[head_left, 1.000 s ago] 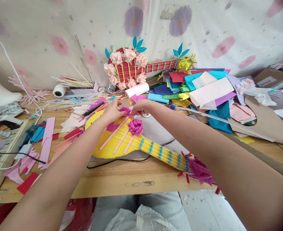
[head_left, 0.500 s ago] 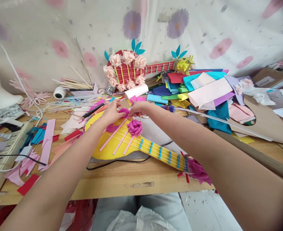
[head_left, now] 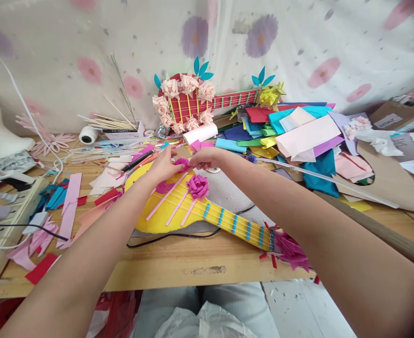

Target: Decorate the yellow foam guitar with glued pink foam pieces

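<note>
Pinching one magenta flower (head_left: 183,163), left hand (head_left: 162,165) and right hand (head_left: 202,158) meet

The yellow paper guitar (head_left: 178,206) body's 12 o'clock edge was hidden by the left hand (head_left: 162,165) and right hand (head_left: 203,158). The magenta flower (head_left: 183,163) was partly covered by fingertips; the grip could not be resolved.

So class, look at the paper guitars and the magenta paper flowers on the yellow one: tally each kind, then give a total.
Paper guitars: 2, the yellow guitar flat on the table and the red guitar against the cloth.
Magenta flowers on the yellow guitar: 3, one between the left hand and right hand, one on the body, one at the head.
Total: 5
</note>
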`<state>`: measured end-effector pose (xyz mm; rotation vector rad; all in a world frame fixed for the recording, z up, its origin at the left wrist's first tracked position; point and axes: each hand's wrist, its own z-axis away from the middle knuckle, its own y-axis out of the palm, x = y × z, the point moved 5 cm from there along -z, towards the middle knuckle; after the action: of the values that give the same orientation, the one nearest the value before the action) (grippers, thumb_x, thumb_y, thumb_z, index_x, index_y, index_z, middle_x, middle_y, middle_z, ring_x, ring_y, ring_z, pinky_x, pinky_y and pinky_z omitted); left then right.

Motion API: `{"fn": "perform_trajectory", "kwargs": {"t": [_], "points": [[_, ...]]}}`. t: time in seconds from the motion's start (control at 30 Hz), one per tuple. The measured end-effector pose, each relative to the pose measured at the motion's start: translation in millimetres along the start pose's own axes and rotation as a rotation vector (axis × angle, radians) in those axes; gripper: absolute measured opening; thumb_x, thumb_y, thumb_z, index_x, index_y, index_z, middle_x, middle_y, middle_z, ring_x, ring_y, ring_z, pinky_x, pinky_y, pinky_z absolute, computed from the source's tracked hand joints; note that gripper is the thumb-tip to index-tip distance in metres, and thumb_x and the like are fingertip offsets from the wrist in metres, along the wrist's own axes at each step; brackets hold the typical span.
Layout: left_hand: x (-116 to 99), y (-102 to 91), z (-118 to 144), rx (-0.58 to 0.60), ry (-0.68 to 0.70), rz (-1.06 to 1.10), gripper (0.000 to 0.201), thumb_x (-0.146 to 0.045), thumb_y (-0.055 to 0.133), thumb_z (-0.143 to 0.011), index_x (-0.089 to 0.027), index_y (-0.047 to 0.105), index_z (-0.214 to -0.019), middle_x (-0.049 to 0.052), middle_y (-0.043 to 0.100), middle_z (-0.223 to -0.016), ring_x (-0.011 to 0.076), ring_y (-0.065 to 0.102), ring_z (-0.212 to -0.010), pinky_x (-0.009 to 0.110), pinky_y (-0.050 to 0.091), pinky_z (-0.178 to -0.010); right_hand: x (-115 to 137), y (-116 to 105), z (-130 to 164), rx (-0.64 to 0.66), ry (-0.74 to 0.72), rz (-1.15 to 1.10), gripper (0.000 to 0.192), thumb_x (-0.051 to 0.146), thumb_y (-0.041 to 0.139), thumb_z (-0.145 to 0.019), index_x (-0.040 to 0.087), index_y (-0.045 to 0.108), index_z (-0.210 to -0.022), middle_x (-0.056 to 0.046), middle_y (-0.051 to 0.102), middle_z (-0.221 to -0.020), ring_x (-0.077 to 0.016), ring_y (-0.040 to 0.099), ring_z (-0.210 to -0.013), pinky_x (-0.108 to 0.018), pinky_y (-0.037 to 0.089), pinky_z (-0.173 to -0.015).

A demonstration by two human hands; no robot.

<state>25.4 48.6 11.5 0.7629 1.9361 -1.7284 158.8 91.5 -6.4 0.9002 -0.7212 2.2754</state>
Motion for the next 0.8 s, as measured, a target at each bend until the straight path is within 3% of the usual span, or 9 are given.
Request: {"fn": "perform_trajectory", "kwargs": {"t": [0.23,0.43,0.63,0.8], "points": [[3,1.2,0,0.007,0.005,0.000,0.068,-0.044,0.065,-0.065,-0.021,0.039,-0.124,0.010,0.056,-0.118,0.0246,0.055,-0.107,0.039,0.044,-0.088,-4,-4,2,-0.063,-0.035,-0.122,0.011,0.013,0.067,-0.071,0.015,0.056,-0.069,0.000,0.063,-0.060,-0.0037,0.048,-0.043,-0.014,0.024,-0.034],[-12,5.7,5,0.009,0.135,-0.121,0.074,-0.032,0.066,-0.060,-0.018,0.039,-0.127,0.012,0.054,-0.121,0.0274,0.048,-0.117,0.041,0.037,-0.098,-9,-2,0,-0.034,-0.037,-0.231,0.011,0.010,0.060,-0.075,0.016,0.054,-0.068,0.001,0.062,-0.058,-0.0039,0.051,-0.045,-0.013,0.024,-0.034],[-24,15.8,9,0.052,0.265,-0.255,0.081,-0.027,0.064,-0.058,-0.011,0.035,-0.132,0.017,0.041,-0.137,0.0306,0.037,-0.127,0.043,0.028,-0.106,-7,0,9,-0.011,0.005,-0.292,0.015,0.008,0.054,-0.079,0.015,0.051,-0.066,0.001,0.059,-0.053,-0.0039,0.053,-0.045,-0.011,0.023,-0.033],[-21,4.9,11,0.067,0.240,-0.201,0.079,-0.032,0.064,-0.062,-0.017,0.034,-0.134,0.014,0.041,-0.138,0.0295,0.035,-0.129,0.043,0.028,-0.106,-6,1,20,-0.012,0.012,-0.327,0.014,0.010,0.048,-0.084,0.014,0.049,-0.071,-0.001,0.061,-0.057,-0.0046,0.057,-0.049,-0.010,0.026,-0.035]]}}
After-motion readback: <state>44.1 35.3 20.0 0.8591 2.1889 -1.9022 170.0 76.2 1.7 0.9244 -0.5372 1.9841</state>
